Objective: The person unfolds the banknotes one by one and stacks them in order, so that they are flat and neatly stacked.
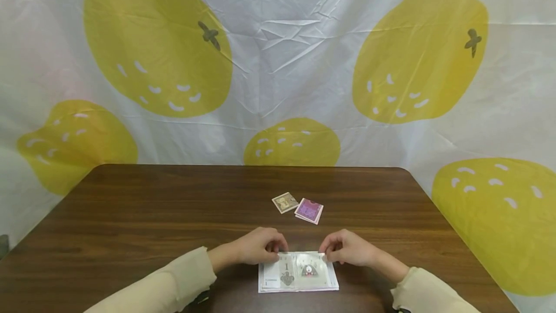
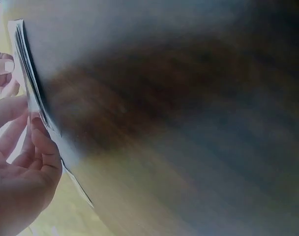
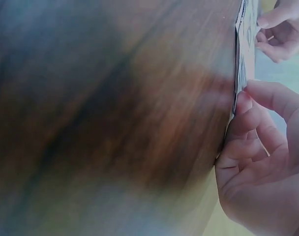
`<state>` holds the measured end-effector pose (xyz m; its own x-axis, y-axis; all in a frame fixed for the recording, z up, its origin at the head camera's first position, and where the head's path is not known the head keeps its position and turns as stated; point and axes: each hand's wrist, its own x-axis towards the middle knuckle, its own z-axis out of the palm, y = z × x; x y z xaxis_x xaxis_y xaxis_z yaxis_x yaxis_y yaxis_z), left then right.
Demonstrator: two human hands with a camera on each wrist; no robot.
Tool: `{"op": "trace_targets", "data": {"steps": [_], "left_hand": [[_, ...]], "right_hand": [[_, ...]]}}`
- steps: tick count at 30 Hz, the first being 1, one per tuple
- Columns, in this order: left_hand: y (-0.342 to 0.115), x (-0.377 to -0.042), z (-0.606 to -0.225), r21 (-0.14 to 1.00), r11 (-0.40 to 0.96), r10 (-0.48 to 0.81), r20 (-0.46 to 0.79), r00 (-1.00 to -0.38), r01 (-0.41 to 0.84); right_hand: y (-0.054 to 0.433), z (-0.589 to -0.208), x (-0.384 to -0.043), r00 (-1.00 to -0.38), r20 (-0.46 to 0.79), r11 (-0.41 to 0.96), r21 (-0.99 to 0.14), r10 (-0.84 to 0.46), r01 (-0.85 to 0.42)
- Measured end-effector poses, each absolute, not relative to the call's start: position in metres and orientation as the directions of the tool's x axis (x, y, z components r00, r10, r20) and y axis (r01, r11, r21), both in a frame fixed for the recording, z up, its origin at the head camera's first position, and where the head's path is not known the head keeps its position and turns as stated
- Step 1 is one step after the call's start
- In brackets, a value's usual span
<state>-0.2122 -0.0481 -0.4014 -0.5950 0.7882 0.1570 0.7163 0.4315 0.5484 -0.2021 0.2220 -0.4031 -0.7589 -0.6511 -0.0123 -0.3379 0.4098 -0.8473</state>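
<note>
A small stack of pale paper notes (image 1: 298, 281) lies near the front of the table, its top note printed with a "1" and a little cartoon figure. My left hand (image 1: 262, 246) pinches the stack's far edge near the left corner, thumb on top. At the far right corner, my right hand (image 1: 351, 248) pinches the same edge between thumb and finger. From the left wrist view, the stack (image 2: 27, 69) appears edge-on as several layers. The right wrist view shows the stack's edge (image 3: 242, 49) thin beside the thumb.
Beyond the hands lie a brownish folded note (image 1: 284, 203) and a purple folded note (image 1: 309, 210), close together. The dark wooden table (image 1: 173, 206) reaches back to a white curtain (image 1: 286, 52) printed with large yellow lemons.
</note>
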Motion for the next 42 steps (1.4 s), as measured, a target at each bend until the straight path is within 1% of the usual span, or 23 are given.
{"op": "trace_targets", "data": {"steps": [4, 8, 11, 16, 22, 29, 36, 42], "left_hand": [[-0.047, -0.211, -0.402, 0.519, 0.451, 0.788, 0.152, -0.597, 0.726], [-0.048, -0.209, -0.401, 0.522, 0.463, 0.773, 0.158, -0.615, 0.717], [-0.048, -0.211, -0.401, 0.525, 0.463, 0.758, 0.183, -0.626, 0.714], [-0.051, -0.219, -0.4, 0.535, 0.474, 0.722, 0.219, -0.656, 0.699], [-0.049, -0.235, -0.399, 0.51, 0.497, 0.676, 0.28, -0.681, 0.703], [-0.043, -0.252, -0.396, 0.5, 0.532, 0.621, 0.317, -0.717, 0.683], [-0.034, -0.265, -0.394, 0.465, 0.617, 0.576, 0.282, -0.767, 0.635], [-0.025, -0.272, -0.394, 0.452, 0.655, 0.576, 0.219, -0.787, 0.605]], "right_hand": [[0.221, -0.403, -0.202, -0.764, -0.01, 0.45, -0.813, -0.645, -0.369], [0.219, -0.401, -0.202, -0.775, -0.002, 0.483, -0.782, -0.632, -0.393], [0.22, -0.398, -0.205, -0.789, 0.014, 0.485, -0.782, -0.614, -0.391], [0.222, -0.39, -0.219, -0.833, 0.048, 0.495, -0.785, -0.551, -0.372], [0.223, -0.389, -0.241, -0.883, 0.103, 0.481, -0.807, -0.457, -0.343], [0.221, -0.392, -0.26, -0.92, 0.127, 0.505, -0.804, -0.37, -0.314], [0.218, -0.395, -0.274, -0.958, 0.083, 0.589, -0.773, -0.274, -0.235], [0.215, -0.397, -0.281, -0.962, 0.076, 0.635, -0.737, -0.264, -0.233]]}}
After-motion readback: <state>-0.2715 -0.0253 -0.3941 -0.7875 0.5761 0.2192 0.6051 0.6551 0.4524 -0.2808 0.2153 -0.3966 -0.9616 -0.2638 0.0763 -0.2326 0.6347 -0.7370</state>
